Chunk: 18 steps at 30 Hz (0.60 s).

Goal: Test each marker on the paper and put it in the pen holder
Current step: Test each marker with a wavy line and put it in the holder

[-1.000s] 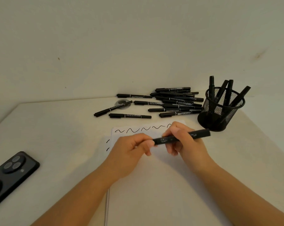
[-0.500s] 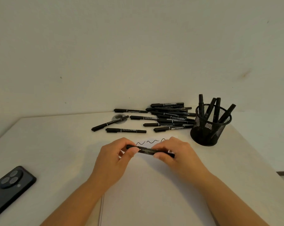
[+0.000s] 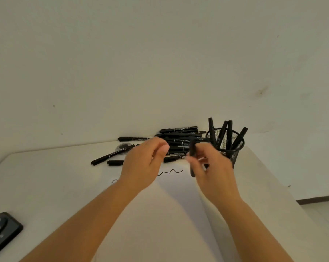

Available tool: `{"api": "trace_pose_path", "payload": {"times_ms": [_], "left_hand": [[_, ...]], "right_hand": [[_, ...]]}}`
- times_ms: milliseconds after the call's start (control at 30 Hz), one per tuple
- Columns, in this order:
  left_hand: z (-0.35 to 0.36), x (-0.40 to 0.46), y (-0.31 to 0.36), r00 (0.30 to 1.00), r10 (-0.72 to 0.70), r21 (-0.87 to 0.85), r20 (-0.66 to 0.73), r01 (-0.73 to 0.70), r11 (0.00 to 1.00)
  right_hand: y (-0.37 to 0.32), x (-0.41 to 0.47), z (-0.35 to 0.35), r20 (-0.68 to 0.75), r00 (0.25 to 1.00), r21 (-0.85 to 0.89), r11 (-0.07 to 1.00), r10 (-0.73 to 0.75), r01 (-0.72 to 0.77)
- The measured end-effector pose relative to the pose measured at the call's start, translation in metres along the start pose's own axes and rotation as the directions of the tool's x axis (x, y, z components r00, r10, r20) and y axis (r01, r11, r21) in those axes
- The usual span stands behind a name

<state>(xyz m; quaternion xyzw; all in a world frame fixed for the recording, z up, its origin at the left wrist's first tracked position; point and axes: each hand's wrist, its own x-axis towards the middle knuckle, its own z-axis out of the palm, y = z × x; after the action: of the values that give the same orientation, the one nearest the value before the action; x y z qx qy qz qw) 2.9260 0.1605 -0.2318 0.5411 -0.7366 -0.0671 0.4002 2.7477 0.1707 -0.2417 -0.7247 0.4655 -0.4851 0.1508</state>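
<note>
Holding the marker upright above the paper, the right hand pinches it; the left hand hangs loosely curled, holding nothing visible. Best lowered vertically into the mesh pen holder, clear of the four markers already inside.

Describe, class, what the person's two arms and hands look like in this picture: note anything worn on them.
Both forearms are bare up to the bottom edge of the picture: no sleeves show. The left hand and the right hand wear no gloves, and no watch or bracelet shows at either wrist. The nails look short and unpainted. Motion blur makes small details such as rings impossible to tell.
</note>
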Motion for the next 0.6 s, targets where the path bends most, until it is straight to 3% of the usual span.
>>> {"api": "trace_pose_path", "payload": {"times_ms": [133, 300, 433, 600], "left_hand": [[0.019, 0.048, -0.028, 0.964, -0.171, 0.213, 0.205, 0.127, 0.969], [0.037, 0.098, -0.05, 0.933, -0.184, 0.387, 0.308, 0.054, 0.921], [0.054, 0.118, -0.057, 0.925, -0.154, 0.481, 0.346, -0.034, 0.876], [0.075, 0.116, -0.068, 0.92, -0.165, 0.531, 0.356, -0.054, 0.845]], "right_hand": [[0.005, 0.018, -0.03, -0.27, 0.952, 0.201, 0.975, 0.146, -0.092], [0.016, 0.035, -0.064, -0.354, 0.923, 0.22, 0.973, 0.152, -0.075], [0.031, 0.043, -0.075, -0.354, 0.915, 0.203, 0.971, 0.197, -0.13], [0.045, 0.045, -0.072, -0.227, 0.942, 0.068, 0.969, 0.248, -0.239]]}}
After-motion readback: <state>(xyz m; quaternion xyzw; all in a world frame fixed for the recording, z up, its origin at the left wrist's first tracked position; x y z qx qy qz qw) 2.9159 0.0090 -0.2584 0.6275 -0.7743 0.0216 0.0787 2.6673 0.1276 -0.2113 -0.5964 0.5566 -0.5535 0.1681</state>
